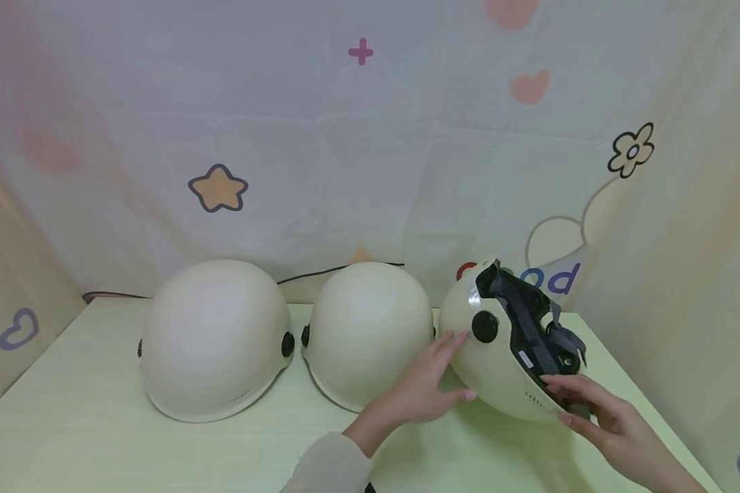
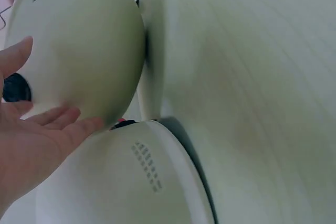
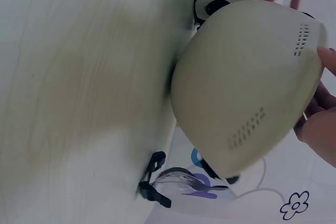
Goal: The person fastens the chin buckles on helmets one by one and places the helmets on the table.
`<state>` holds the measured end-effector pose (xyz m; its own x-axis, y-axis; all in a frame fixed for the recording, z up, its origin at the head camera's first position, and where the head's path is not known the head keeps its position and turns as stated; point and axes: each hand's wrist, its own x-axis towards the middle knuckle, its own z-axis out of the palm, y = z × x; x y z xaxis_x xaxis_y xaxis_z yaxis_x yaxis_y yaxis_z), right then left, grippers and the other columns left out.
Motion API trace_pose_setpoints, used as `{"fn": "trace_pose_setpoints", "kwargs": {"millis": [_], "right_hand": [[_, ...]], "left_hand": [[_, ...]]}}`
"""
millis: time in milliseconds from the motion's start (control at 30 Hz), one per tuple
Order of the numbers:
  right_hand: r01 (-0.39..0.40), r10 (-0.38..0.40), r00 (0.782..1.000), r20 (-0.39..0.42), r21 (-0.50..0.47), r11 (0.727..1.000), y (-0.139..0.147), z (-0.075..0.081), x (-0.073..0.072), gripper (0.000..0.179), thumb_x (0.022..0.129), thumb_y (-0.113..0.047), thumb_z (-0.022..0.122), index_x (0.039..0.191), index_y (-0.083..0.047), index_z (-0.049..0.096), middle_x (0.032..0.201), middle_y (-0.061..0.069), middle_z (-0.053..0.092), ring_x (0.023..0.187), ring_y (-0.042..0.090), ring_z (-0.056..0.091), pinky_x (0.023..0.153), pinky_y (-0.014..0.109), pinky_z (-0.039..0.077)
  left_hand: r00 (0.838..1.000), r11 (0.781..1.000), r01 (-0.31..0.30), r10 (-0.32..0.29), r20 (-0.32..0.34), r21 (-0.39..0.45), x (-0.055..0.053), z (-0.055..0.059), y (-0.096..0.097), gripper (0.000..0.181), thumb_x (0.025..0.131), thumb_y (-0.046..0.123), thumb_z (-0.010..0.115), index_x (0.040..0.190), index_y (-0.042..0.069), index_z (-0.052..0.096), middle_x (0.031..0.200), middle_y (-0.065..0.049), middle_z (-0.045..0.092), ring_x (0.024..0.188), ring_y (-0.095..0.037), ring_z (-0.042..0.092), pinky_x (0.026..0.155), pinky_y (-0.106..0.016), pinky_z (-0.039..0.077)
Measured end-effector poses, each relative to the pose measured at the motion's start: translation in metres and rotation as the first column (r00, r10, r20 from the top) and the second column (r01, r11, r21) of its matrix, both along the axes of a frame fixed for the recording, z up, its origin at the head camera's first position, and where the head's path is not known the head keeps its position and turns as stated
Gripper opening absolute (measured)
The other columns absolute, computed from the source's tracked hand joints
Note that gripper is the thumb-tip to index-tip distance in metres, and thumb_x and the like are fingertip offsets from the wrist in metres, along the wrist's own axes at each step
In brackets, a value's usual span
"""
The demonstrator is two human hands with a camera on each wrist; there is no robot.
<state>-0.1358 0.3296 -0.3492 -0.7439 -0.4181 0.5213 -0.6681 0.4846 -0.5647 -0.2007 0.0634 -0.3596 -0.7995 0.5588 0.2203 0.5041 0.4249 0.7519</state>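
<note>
A cream helmet [image 1: 499, 376] at the right end of the row is tipped on its side, its black inner lining [image 1: 530, 332] and straps facing up and right. My right hand [image 1: 613, 421] pinches its lower right rim, thumb outside and fingers at the lining. With fingers extended, my left hand [image 1: 416, 390] touches the shell's left side near a round black disc [image 1: 484, 326]. In the left wrist view the left hand [image 2: 39, 145] lies against the shell. The right wrist view shows the vented shell [image 3: 236, 82], with the right hand [image 3: 320, 124] at the rim.
Two more cream helmets, the left one [image 1: 216, 342] and the middle one [image 1: 370, 329], stand upright on the pale table [image 1: 160, 455]. The middle one is close beside the tipped helmet. Black straps [image 3: 163, 179] hang past the tipped helmet. A patterned curtain [image 1: 321, 164] closes off the back.
</note>
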Motion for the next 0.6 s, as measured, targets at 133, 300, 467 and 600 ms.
{"fn": "trace_pose_setpoints", "kwargs": {"millis": [133, 300, 467, 600], "right_hand": [[0.047, -0.053, 0.996, 0.068, 0.088, 0.995, -0.001, 0.001, 0.001, 0.052, 0.073, 0.017, 0.063, 0.120, -0.004, 0.055, 0.115, -0.013, 0.055, 0.102, -0.004, 0.049, 0.077, 0.011, 0.044], [0.024, -0.043, 0.994, 0.101, 0.182, 0.983, -0.002, 0.002, 0.000, 0.050, 0.073, 0.005, 0.070, 0.119, -0.009, 0.057, 0.111, -0.008, 0.059, 0.096, 0.000, 0.053, 0.079, 0.012, 0.042], [-0.016, 0.001, 0.998, 0.066, 0.233, 0.972, -0.002, 0.000, 0.001, 0.049, 0.070, -0.002, 0.075, 0.116, -0.012, 0.059, 0.102, -0.006, 0.061, 0.094, 0.003, 0.054, 0.080, 0.012, 0.041], [-0.060, 0.038, 0.994, 0.104, 0.224, 0.973, -0.001, -0.001, 0.001, 0.045, 0.073, -0.002, 0.073, 0.116, -0.010, 0.059, 0.102, -0.005, 0.062, 0.094, 0.004, 0.055, 0.077, 0.015, 0.044]], "left_hand": [[0.999, 0.996, 0.006, -0.010, 0.042, 0.087, -0.003, -0.001, -0.005, 0.075, 0.088, 0.029, 0.062, 0.147, 0.016, 0.017, 0.144, -0.008, 0.031, 0.130, -0.022, 0.031, 0.104, -0.038, 0.029], [0.999, 0.981, -0.030, 0.035, -0.022, 0.189, -0.006, 0.011, -0.009, 0.062, 0.090, 0.029, 0.058, 0.143, 0.015, 0.030, 0.140, -0.008, 0.035, 0.128, -0.021, 0.034, 0.102, -0.042, 0.031], [0.992, 0.991, -0.030, 0.046, -0.118, 0.130, -0.005, 0.015, -0.003, 0.053, 0.090, 0.026, 0.059, 0.137, 0.010, 0.042, 0.134, -0.009, 0.043, 0.124, -0.021, 0.039, 0.101, -0.035, 0.033], [0.989, 0.995, -0.056, 0.067, -0.132, 0.081, -0.003, 0.011, 0.002, 0.049, 0.089, 0.025, 0.061, 0.133, 0.009, 0.046, 0.129, -0.009, 0.046, 0.120, -0.022, 0.040, 0.099, -0.033, 0.035]]}}
